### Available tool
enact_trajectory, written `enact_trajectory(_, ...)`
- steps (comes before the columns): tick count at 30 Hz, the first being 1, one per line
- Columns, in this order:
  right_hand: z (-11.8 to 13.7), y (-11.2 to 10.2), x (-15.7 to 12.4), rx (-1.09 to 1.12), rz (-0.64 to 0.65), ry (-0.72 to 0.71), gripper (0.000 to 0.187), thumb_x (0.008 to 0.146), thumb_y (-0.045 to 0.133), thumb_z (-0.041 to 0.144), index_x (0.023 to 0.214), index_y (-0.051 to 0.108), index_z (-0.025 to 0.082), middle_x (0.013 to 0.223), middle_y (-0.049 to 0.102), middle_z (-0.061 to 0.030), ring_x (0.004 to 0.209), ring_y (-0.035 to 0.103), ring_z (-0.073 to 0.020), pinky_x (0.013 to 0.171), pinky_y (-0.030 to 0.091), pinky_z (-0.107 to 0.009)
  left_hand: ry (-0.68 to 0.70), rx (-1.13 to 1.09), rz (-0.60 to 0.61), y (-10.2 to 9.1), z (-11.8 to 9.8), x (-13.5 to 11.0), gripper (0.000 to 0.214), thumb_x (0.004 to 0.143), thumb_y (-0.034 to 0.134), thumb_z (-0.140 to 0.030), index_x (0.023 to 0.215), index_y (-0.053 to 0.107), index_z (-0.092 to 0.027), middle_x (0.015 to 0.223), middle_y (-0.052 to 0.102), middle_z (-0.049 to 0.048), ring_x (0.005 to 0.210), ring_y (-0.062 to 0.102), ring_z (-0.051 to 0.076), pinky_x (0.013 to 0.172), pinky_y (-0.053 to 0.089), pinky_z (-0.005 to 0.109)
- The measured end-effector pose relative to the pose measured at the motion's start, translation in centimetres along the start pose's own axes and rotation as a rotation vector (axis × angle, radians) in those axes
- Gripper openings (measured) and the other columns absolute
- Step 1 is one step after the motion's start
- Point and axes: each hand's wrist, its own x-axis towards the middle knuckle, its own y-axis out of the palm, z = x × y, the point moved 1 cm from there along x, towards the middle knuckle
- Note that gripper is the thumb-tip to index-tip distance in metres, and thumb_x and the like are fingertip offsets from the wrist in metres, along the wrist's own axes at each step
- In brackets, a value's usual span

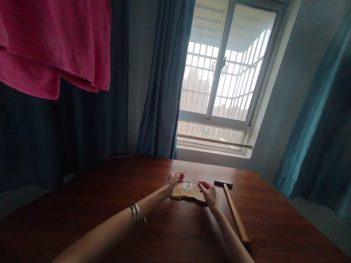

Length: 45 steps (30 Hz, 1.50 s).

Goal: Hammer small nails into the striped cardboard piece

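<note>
**Wooden board under both your hands, lower centre of the frame**

Wooden board (188,191) lay flat on the dark table (109,190), just below the middle of the picture, with a few thin nails (188,183) standing upright near its far edge. Your left hand (174,179) sat at the board's upper left corner with its fingers curled. Your right hand (208,193) rested on the board's right end, fingertips drawn together toward the nails. Both hands were too small and dim in the frame to tell whether either pinched a nail or only pressed on the wood.

The hammer (235,213) lay untouched just to the right of your right hand, handle running toward the lower right and head beside the board. Two loose nails (143,195) lay on the table further left, near your bracelets (135,213).

The step looked like setting or steadying a nail by hand. To do that well, you needed the board flat and unable to slide, so the left hand's weight belonged on the wood and not on the nails. A low pinch near the nail's foot would have held it straighter than a grip near its top. Your wrist also needed to stay clear of the nails already standing.
</note>
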Motion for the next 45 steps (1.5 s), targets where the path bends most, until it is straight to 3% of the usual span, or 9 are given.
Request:
enact_trajectory(6, -2.0, 2.3, 3.2, -0.093, -0.029, -0.071, 0.035, 0.071, 0.055, 0.044, 0.081, 0.07, 0.015, 0.076, 0.07, -0.0091, 0.07, 0.063, -0.0222, 0.068, 0.048, -0.033, 0.006, -0.111, -0.049, 0.9, 1.5, 2.6, 0.043, 0.068, 0.056, -0.05, 0.086, 0.058, -0.011, 0.069, 0.061, 0.007, 0.064, 0.059, 0.016, 0.064, 0.046, 0.03)
enact_trajectory(16, -4.3, 3.2, 3.3, -0.159, -0.011, -0.114, 0.031, 0.076, 0.049, 0.04, 0.083, 0.069, 0.018, 0.079, 0.071, -0.0058, 0.072, 0.063, -0.0196, 0.068, 0.047, -0.029, 0.061, 0.107, 0.055, 2.1, 3.9, 2.5, 0.053, 0.067, 0.05, -0.06, 0.089, 0.057, -0.012, 0.075, 0.061, 0.007, 0.074, 0.06, 0.019, 0.068, 0.046, 0.029)
enact_trajectory(20, -4.4, 3.3, 3.2, -0.171, 0.007, -0.12, 0.031, 0.076, 0.048, 0.039, 0.084, 0.068, 0.018, 0.079, 0.07, -0.0055, 0.072, 0.063, -0.0191, 0.067, 0.048, -0.028, 0.086, 0.138, 0.115, 1.8, 4.1, 2.5, 0.05, 0.068, 0.053, -0.056, 0.089, 0.056, -0.012, 0.076, 0.06, 0.0064, 0.073, 0.058, 0.018, 0.067, 0.045, 0.028)
enact_trajectory(27, -4.6, 3.6, 3.2, -0.208, 0.037, -0.134, 0.028, 0.076, 0.048, 0.037, 0.082, 0.068, 0.019, 0.076, 0.07, -0.0044, 0.069, 0.063, -0.0183, 0.064, 0.047, -0.027, 0.096, 0.148, 0.118, 1.6, 4.8, 2.8, 0.046, 0.069, 0.057, -0.047, 0.098, 0.054, -0.01, 0.079, 0.06, 0.0072, 0.071, 0.058, 0.016, 0.064, 0.044, 0.026)
enact_trajectory(35, -4.1, 3.7, 2.8, -0.256, 0.072, -0.17, 0.025, 0.075, 0.049, 0.034, 0.082, 0.068, 0.02, 0.075, 0.069, -0.0028, 0.069, 0.062, -0.0169, 0.062, 0.046, -0.026, 0.189, 0.302, 0.213, 1.2, 5.5, 2.9, 0.032, 0.064, 0.055, -0.017, 0.096, 0.057, -0.013, 0.081, 0.063, 0.0051, 0.075, 0.058, 0.016, 0.068, 0.045, 0.025)
enact_trajectory(45, -4.3, 3.6, 2.5, -0.337, 0.038, -0.207, 0.019, 0.072, 0.052, 0.027, 0.077, 0.068, 0.02, 0.078, 0.066, -0.0036, 0.07, 0.059, -0.017, 0.066, 0.045, -0.026, 0.313, 0.522, 0.281, 1.7, 4.7, 1.6, 0.018, 0.065, 0.056, -0.018, 0.082, 0.061, -0.017, 0.08, 0.065, 0.003, 0.078, 0.06, 0.017, 0.072, 0.046, 0.025)
